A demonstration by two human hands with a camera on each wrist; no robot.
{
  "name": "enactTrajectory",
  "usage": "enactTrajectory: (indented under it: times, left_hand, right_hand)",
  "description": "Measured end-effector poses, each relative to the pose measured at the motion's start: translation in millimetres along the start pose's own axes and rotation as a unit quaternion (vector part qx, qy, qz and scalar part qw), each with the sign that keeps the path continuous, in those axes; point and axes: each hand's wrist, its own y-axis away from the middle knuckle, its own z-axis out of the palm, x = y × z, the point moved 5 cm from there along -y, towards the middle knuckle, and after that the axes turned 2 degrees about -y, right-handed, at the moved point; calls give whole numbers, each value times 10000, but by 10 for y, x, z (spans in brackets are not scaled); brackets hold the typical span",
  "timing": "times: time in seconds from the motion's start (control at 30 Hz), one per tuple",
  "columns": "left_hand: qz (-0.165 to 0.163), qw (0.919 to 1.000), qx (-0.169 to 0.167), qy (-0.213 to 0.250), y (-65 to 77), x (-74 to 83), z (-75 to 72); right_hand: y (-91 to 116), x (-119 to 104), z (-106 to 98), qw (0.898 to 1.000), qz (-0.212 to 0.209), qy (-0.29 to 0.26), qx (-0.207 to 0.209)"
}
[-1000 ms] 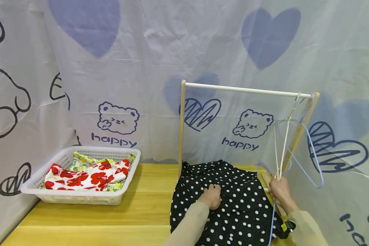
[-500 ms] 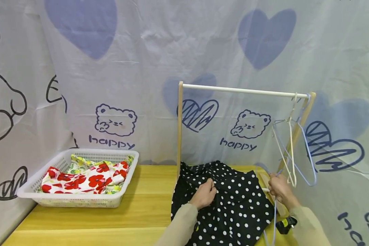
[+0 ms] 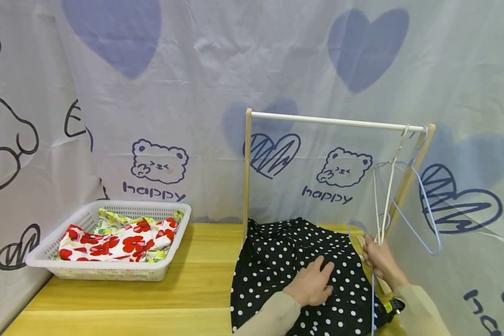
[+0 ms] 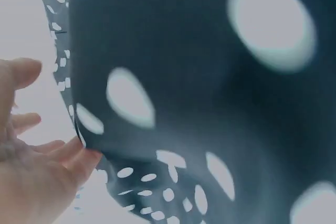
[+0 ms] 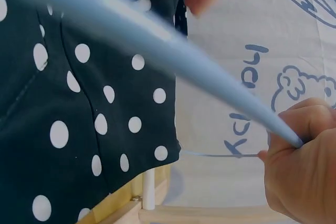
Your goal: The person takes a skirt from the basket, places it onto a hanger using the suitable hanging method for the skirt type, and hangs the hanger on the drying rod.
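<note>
A black garment (image 3: pixel 273 275) with white polka dots spreads in front of me below the rack. My left hand (image 3: pixel 312 282) is over its middle with fingers apart; in the left wrist view, fingertips touch the cloth edge. My right hand (image 3: pixel 382 259) grips a light blue clothes hanger (image 5: pixel 173 56) near its top, at the garment's right. One hanger arm crosses close to the right wrist camera, and another thin part runs from the hand to the cloth. How far the hanger goes inside the garment is hidden.
A wooden rack with a white rail (image 3: pixel 327 120) stands behind. White hangers (image 3: pixel 388 196) and a blue hanger (image 3: pixel 428 210) hang at its right end, close to my right hand. A white basket (image 3: pixel 159 270) with floral cloth (image 3: pixel 130 242) stands left on the wooden table (image 3: pixel 201 270).
My left hand has opened from its hold on the cloth and moved right and lower over the garment. My right hand keeps the hanger in nearly the same place.
</note>
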Motion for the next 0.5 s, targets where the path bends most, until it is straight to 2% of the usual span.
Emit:
enactTrajectory:
  times: [0.17,0.27,0.4,0.5]
  left_hand:
    - [-922,9944,-351,375,-102,-79,164]
    - [-1288,9884,-459,664,-145,-133,251]
    - [-1443,9854,-605,674,-183,-114,269]
    - [-1251,9886,-681,486,-200,-66,253]
  right_hand:
    - [23,-50,32,9998,-61,-102,-177]
    - [64,-85,62,9997,-98,-56,-213]
    - [127,-159,136,9996,-208,-68,-183]
    - [171,-214,217,9996,-221,-17,-167]
